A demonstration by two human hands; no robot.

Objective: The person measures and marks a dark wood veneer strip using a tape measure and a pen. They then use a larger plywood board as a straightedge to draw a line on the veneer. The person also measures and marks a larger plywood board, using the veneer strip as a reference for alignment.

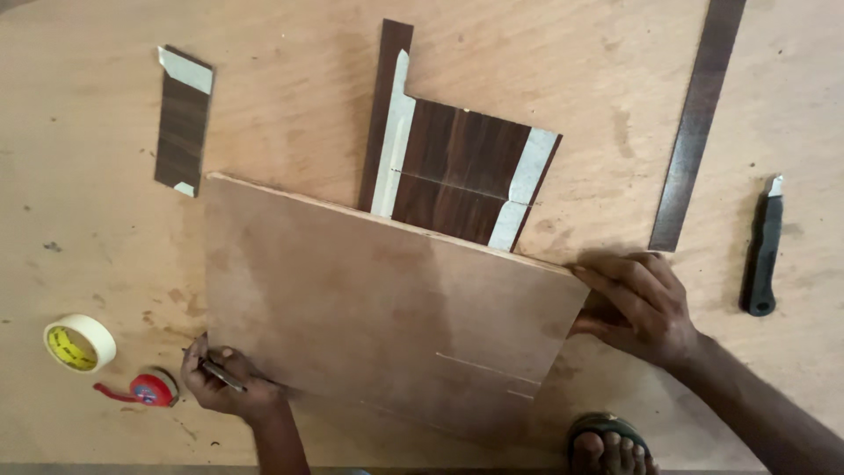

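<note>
A brown plywood panel (pixel 369 299) lies tilted on a larger plywood sheet (pixel 290 88). My right hand (pixel 637 303) grips the panel's right edge near its far corner. At the panel's lower left corner, my left hand (pixel 224 383) holds a thin pencil-like tool (pixel 220 374) and rests against the panel's edge. Dark wood-grain laminate pieces with strips of masking tape (pixel 466 167) stick out from under the panel's far edge.
A small taped laminate piece (pixel 183 123) lies at the far left. A roll of masking tape (pixel 79 343) and a red tape measure (pixel 145 390) sit by my left hand. A long dark laminate strip (pixel 699 114) and a black-handled knife (pixel 763 251) lie right. My sandalled foot (pixel 611 444) shows below.
</note>
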